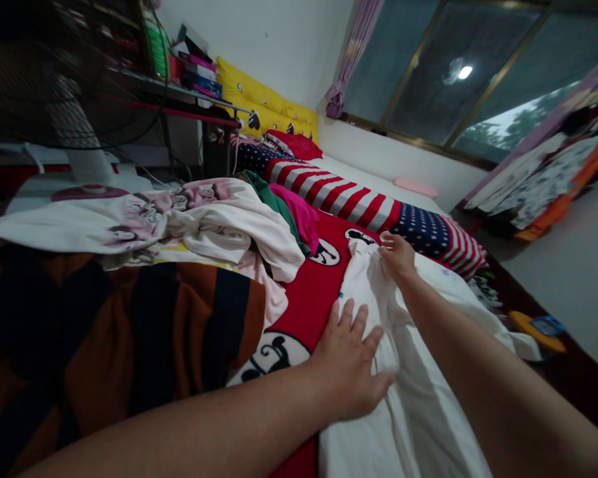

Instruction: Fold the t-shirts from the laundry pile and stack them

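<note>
A plain white garment [413, 392] lay spread lengthwise over red bedding [306, 285]. Its surface was creased, its far end bunched

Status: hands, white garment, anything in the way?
Left hand spread flat on white garment. Right hand at its far end, grip unclear. Brown-and-navy striped cloth left, apart.

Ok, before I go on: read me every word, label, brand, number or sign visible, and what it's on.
No text is readable.
Stacked boxes: any print is too blurred.
White cloth beside the right hand: small blue mark, too small to read.
Pale printed garment: too blurred to tell whether it bears lettering.
Blue item: any print too blurred.
</note>
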Available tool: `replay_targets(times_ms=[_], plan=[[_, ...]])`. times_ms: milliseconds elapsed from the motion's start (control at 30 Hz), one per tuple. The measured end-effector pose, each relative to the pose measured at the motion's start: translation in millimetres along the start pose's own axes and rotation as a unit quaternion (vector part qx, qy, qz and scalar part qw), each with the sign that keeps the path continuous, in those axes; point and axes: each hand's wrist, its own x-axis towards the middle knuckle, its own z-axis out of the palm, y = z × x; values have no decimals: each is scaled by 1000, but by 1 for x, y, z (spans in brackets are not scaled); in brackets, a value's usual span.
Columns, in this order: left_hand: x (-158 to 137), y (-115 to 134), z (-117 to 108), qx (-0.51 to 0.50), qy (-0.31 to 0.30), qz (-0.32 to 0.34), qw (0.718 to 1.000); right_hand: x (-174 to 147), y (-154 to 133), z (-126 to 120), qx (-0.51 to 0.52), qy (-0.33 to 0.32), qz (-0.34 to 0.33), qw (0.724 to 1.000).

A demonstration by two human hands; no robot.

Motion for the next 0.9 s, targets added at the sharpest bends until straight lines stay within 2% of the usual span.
replay_targets(times_ms=[100, 167, 267, 367, 500, 567, 667, 733, 900], plan=[[0, -1, 2, 1, 6, 3, 1000, 0, -19, 0, -77, 15, -87, 993], [0, -1, 2, 1, 8, 8, 1000, -2, -33, 6, -115, 0, -123, 986], [-1, -1, -1, 0, 6, 10, 1000, -8, -50, 20, -165, -61, -120, 977], [0, 0, -5, 2, -7, 10, 1000, -16, -56, 30, -261, -116, -88, 954], [1, 0, -6, 1, -7, 10, 1000, -17, -56, 26, -325, -111, -45, 938], [1, -1, -5, 2, 0, 10, 1000, -13, -56, 21, -285, -83, -17, 955], [0, 0, -4, 5, -5, 7, 1000, -6, -55, 20, -85, -56, 47, 994], [0, 0, -4, 7, -10, 8, 1000, -5, -54, 24, 24, -73, 68, 995], [0, 0, -3, 15, 2, 7, 1000, -20, -52, 27, 101, -116, 36, 987]])
